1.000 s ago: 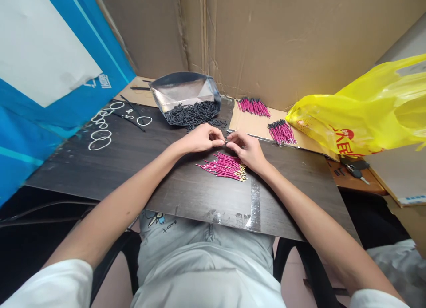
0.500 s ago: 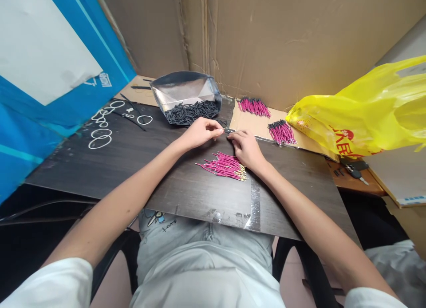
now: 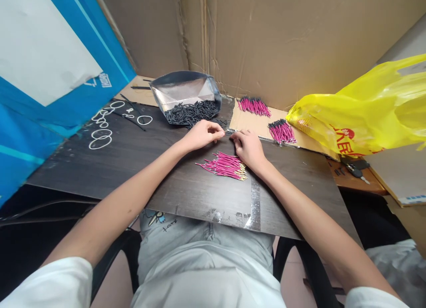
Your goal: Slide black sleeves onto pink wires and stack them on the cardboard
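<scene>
My left hand [image 3: 205,133] is closed in a pinch just in front of a silvery bag [image 3: 186,97] full of short black tubes [image 3: 195,112]. Facing it, a small gap away, my right hand [image 3: 249,148] has its thumb and fingertips pressed together. Something thin and dark shows between the two sets of fingertips, too small to name. Just below the hands lies a pile of short pink wires [image 3: 221,166], with pale gold ends towards the right hand. A few loose black tubes [image 3: 220,122] lie between the bag and the hands.
On a cardboard strip [image 3: 244,121] at the back lie two bunches of pink wires with black ends [image 3: 254,107]. A yellow plastic bag [image 3: 349,117] stands at the right, keys [image 3: 357,172] below it. White rubber bands [image 3: 100,139] lie on the dark tabletop [image 3: 140,159] at left.
Both hands have shifted very slightly, and the right fingertips sit a little farther right and curl more. The wire piles and the bag stay where they were.
</scene>
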`<state>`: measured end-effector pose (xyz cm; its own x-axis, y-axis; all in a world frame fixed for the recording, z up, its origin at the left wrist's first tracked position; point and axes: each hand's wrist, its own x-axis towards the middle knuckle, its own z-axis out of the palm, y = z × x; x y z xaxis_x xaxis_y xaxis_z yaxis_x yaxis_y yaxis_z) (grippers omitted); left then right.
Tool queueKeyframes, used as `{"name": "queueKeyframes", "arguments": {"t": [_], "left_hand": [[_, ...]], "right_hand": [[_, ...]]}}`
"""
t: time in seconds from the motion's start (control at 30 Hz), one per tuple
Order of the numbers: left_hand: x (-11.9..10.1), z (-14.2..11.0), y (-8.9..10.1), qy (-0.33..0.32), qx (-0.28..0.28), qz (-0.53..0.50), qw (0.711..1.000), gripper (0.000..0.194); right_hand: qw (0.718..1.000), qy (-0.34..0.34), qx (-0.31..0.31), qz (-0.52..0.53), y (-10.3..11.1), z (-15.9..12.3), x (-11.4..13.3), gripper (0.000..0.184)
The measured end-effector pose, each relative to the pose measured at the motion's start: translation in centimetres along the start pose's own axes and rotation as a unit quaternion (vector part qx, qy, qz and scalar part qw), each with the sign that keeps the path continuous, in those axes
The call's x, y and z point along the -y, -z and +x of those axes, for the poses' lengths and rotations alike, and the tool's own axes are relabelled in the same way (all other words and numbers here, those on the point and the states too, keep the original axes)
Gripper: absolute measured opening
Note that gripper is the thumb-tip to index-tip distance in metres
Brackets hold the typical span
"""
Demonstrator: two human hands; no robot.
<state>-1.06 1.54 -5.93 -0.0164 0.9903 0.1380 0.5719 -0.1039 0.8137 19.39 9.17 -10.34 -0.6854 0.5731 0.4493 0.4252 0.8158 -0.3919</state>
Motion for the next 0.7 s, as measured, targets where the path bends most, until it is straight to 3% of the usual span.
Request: {"name": "queueKeyframes", "arguments": {"t": [0.4,0.7], "left_hand": [[-0.4,-0.2,-0.2,0.009,0.016,0.018,1.0,0.024],[-0.6,-0.4,0.0,0.01,0.018,0.031,0.999,0.029]], "right_hand": [[1.0,-0.015,0.002,-0.018,0.1,0.1,0.4,0.014],[0.997,0.029,0.038,0.068,1.2,-0.2,-0.7,0.018]]}}
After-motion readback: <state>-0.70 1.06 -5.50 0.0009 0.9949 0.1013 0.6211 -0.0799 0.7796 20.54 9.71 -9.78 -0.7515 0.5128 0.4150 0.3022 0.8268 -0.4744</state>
